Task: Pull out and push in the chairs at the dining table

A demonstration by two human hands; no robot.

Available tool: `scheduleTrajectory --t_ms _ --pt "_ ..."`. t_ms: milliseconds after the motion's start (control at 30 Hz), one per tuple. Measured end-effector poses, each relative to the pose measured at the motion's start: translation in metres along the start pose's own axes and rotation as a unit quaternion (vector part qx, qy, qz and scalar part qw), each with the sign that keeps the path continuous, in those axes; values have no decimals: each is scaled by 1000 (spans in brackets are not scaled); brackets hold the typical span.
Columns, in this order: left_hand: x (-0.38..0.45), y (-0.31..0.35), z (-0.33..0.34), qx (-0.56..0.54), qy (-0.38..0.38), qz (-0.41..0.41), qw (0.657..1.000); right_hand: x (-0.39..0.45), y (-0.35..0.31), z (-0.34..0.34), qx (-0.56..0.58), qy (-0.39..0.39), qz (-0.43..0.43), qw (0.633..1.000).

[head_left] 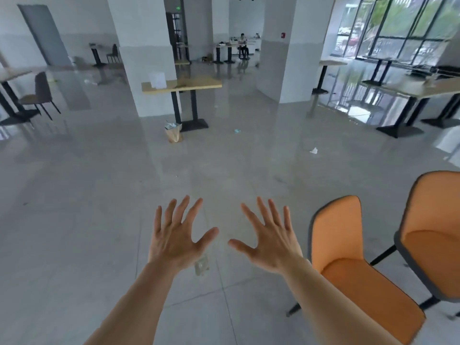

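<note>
Both my hands are stretched out in front of me over the grey floor, fingers spread wide and holding nothing: my left hand [178,234] at centre left, my right hand [270,239] at centre right. Two orange chairs with dark edging and black legs stand at the lower right. The nearer orange chair [348,260] is just right of my right forearm, not touched. The second orange chair [435,227] stands beyond it at the frame's right edge. No table is visible beside these two chairs.
A wooden table [181,85] on black legs stands ahead by a white pillar [146,58], a paper bag [173,133] at its foot. More tables [410,89] line the right windows. A dark chair [39,95] stands far left. A person sits far back. Litter dots the floor.
</note>
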State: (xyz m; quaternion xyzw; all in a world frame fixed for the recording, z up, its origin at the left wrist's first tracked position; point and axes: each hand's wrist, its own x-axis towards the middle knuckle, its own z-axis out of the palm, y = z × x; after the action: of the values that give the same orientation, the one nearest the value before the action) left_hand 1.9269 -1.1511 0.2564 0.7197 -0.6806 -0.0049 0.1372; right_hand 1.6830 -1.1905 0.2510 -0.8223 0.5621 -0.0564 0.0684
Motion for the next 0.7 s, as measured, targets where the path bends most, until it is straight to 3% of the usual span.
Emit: scheduleTrajectory --t_ms 333,500,700 --pt "347 52 99 6 -14 151 988 265 149 15 19 33 135 990" --pt "505 125 129 5 -31 238 971 364 244 -15 40 65 211 975" --pt "658 245 181 -29 -53 366 929 406 373 -45 28 91 353 931"
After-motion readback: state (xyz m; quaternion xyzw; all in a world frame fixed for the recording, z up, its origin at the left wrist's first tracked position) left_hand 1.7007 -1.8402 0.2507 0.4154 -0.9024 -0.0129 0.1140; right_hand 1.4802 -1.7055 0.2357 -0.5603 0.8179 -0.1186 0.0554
